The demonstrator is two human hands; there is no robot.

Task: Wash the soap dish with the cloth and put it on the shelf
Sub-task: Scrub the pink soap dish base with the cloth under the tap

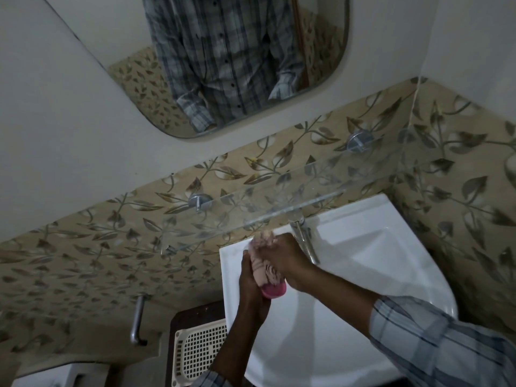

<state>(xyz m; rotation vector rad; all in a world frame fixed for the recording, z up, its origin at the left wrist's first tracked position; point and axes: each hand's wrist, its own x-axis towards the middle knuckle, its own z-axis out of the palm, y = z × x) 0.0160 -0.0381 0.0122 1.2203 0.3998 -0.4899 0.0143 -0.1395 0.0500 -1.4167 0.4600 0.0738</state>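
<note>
A pink soap dish (275, 289) is held over the left rim of the white sink (363, 263), mostly wrapped in a pale patterned cloth (264, 263). My left hand (251, 286) grips the dish from the left and below. My right hand (287, 261) presses the cloth against the dish from the right. Only the dish's lower end shows below the cloth. A clear glass shelf (279, 202) hangs on two metal wall brackets just above my hands.
A metal tap (305, 238) stands right of my hands at the sink's back edge. A mirror (223, 65) hangs above the shelf. A cream perforated basket (201, 347) sits below left of the sink, and a metal pipe (136, 317) juts from the tiled wall.
</note>
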